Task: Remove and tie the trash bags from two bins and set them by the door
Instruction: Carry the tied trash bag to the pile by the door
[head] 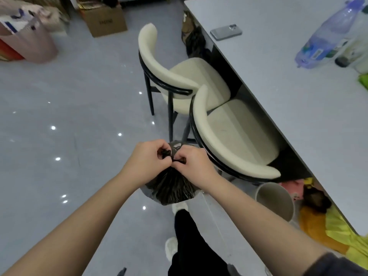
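Note:
A black trash bag (171, 188) hangs in front of me above the grey floor, its top gathered into a twisted neck. My left hand (148, 161) pinches one strand of the bag's neck from the left. My right hand (192, 163) pinches the other strand from the right, and the two hands meet over the knot area. A white round bin (275, 201) stands on the floor at the lower right, beside the table, with no bag in it. A pink bin (31, 41) with a light bag and rubbish in it stands at the far left.
Two cream chairs (235, 132) with black frames are tucked under a grey table (278, 80) on the right. A phone (226, 32) and plastic bottles (326, 34) lie on the table. A cardboard box (106, 21) sits at the back. Yellow and pink cloths (326, 234) lie under the table.

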Demonstrator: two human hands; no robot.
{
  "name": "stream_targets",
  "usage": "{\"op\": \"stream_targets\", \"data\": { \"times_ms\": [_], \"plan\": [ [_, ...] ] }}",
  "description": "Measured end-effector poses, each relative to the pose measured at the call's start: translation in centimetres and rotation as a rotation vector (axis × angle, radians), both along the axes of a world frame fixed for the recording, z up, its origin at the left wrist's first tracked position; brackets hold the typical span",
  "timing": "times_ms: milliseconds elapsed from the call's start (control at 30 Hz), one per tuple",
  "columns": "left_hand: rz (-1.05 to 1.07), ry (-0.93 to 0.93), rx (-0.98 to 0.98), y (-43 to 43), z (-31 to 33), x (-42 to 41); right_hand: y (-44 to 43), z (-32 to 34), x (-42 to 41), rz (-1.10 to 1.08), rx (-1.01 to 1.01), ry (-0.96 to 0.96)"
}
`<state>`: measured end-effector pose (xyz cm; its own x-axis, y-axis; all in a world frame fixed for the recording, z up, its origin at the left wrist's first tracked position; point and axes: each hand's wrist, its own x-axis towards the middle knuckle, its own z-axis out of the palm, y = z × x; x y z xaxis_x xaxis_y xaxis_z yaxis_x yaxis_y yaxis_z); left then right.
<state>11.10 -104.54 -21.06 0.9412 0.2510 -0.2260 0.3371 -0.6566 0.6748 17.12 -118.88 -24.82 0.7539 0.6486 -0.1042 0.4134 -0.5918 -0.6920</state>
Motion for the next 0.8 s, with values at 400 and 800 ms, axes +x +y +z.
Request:
{"op": "stream_targets", "data": {
  "times_ms": [400, 800],
  "plan": [
    [-0.007, -0.001, -0.023, 20.1, 1.3, 16.2, 19.9, 0.9, 17.3, 0.062, 0.075, 0.134],
    [-0.071, -0.021, -0.114, 43.8, -0.1, 34.4, 42.1, 0.8, 33.5, -0.113, 0.144, 0.17]
  ]
}}
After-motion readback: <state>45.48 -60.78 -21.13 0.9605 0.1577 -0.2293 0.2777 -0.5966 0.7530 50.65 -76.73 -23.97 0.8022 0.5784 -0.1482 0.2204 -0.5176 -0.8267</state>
